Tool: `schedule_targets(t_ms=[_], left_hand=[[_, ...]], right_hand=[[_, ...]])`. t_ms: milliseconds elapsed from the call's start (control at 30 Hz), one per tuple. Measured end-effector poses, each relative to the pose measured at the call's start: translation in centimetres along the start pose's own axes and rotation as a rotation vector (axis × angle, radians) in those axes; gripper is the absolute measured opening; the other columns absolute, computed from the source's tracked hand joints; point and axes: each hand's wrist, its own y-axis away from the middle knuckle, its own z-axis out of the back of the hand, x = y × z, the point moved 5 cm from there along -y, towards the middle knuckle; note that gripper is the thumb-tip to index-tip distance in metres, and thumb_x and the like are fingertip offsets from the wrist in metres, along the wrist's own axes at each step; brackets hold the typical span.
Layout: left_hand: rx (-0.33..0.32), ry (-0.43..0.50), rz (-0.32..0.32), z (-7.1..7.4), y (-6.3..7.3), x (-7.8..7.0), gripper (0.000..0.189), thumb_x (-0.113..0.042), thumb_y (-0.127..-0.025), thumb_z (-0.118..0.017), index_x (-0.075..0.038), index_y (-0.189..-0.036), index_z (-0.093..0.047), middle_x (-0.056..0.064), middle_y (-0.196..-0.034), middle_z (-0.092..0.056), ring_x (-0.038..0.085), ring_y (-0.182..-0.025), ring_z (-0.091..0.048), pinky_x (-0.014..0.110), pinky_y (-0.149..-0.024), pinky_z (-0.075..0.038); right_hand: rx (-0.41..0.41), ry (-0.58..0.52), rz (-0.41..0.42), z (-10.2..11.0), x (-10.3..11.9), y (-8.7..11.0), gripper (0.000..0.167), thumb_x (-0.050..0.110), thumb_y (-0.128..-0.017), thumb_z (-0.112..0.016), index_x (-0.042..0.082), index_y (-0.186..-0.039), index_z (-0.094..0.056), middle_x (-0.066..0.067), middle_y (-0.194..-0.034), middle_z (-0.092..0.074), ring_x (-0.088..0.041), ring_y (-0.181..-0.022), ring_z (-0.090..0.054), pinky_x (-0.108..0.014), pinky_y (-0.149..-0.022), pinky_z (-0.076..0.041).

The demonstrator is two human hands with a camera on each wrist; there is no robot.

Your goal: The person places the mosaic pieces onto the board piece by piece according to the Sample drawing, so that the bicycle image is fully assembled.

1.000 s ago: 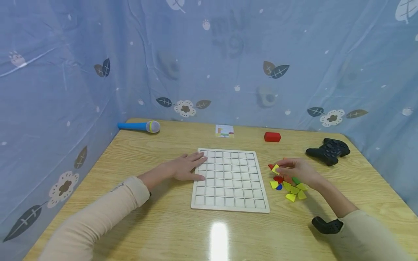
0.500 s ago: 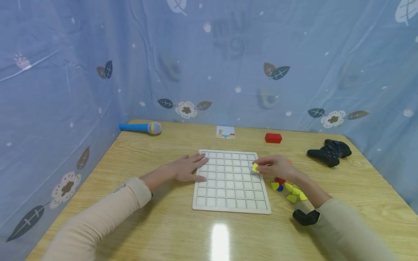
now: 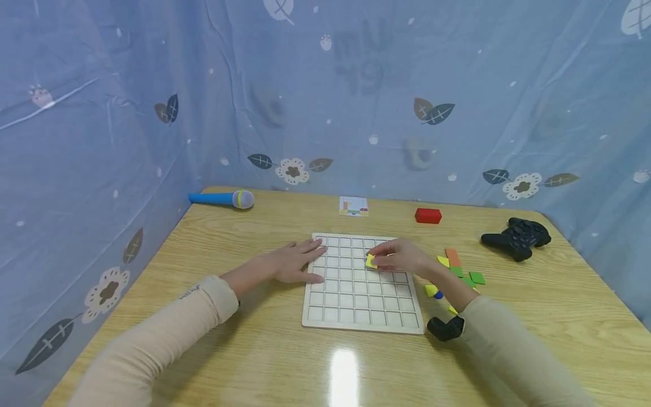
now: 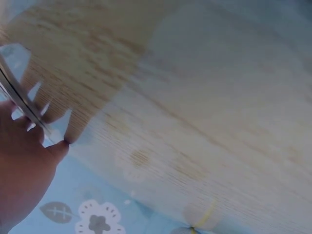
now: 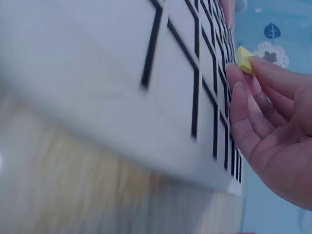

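Note:
A white board [image 3: 346, 301] with a grid of square cells lies on the wooden table. My right hand [image 3: 404, 258] is over the board's right half and pinches a yellow piece [image 3: 372, 261] between thumb and fingers. The same yellow piece [image 5: 245, 60] shows just off the grid in the right wrist view. My left hand [image 3: 295, 263] rests on the board's left edge with fingers spread. Several coloured pieces, among them an orange strip [image 3: 452, 258] and a green piece [image 3: 477, 277], lie right of the board, partly hidden by my right forearm.
At the back stand a blue toy microphone [image 3: 221, 199], a small printed card [image 3: 353, 206] and a red block [image 3: 428, 216]. A black game controller [image 3: 516, 238] lies at the right. Blue patterned cloth [image 3: 325, 102] closes off the back and sides.
My right hand has carried the yellow piece leftward from the pile of pieces to above the board. My left hand has stayed on the board's left edge.

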Motion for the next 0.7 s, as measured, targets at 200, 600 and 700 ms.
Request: schedule_targets(t_ms=[200, 600, 700], left_hand=[[-0.002, 0.007, -0.001, 0.0, 0.0, 0.0, 0.084, -0.067, -0.093, -0.036, -0.020, -0.155, -0.005, 0.003, -0.159, 0.003, 0.022, -0.144, 0.002, 0.047, -0.114, -0.006], [-0.006, 0.007, 0.022, -0.1, 0.0, -0.1, 0.084, -0.068, -0.092, -0.035, -0.022, -0.155, -0.005, 0.001, -0.159, 0.003, 0.020, -0.144, 0.002, 0.045, -0.114, -0.006], [-0.008, 0.008, 0.024, -0.1, 0.0, -0.1, 0.084, -0.068, -0.092, -0.035, -0.022, -0.155, -0.005, 0.001, -0.159, 0.003, 0.020, -0.144, 0.002, 0.046, -0.114, -0.006]], right_hand=[[0.010, 0.008, -0.018, -1.0, 0.9, -1.1, 0.031, 0.009, -0.091, -0.065, -0.005, -0.119, -0.064, -0.009, -0.097, -0.068, -0.022, -0.085, -0.067, -0.033, -0.074, -0.055], [-0.008, 0.056, -0.020, -2.5, 2.0, -2.8, 0.028, 0.010, -0.091, -0.066, -0.006, -0.114, -0.066, -0.010, -0.090, -0.070, -0.018, -0.075, -0.065, -0.030, -0.066, -0.053], [-0.031, 0.074, -0.039, -2.8, 2.1, -3.3, 0.025, 0.011, -0.090, -0.068, -0.004, -0.111, -0.068, -0.009, -0.084, -0.069, -0.016, -0.072, -0.064, -0.029, -0.065, -0.053]])
